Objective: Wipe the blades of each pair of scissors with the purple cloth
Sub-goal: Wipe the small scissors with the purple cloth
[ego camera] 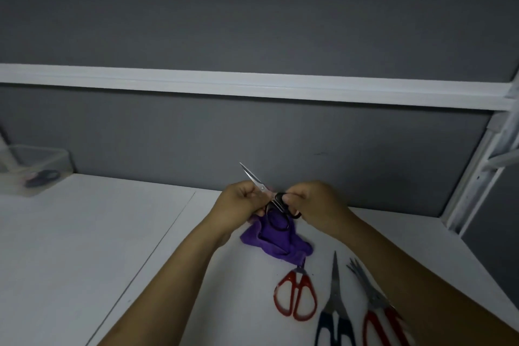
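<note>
Both hands hold a pair of black-handled scissors (254,178) above the white table, blades shut and pointing up and to the left. My left hand (243,202) grips them near the pivot, and the purple cloth (276,241) hangs from under that hand down to the table. My right hand (314,204) pinches the black handle loops. Three more pairs lie at the near right: red-handled scissors (295,293) with their tips under the cloth's edge, dark-blue-handled scissors (335,306), and another red-handled pair (377,314).
A clear plastic box (31,170) with a dark object inside stands at the far left of the table (98,247). A grey partition wall with a white rail rises behind. A white metal frame (477,183) runs along the right edge.
</note>
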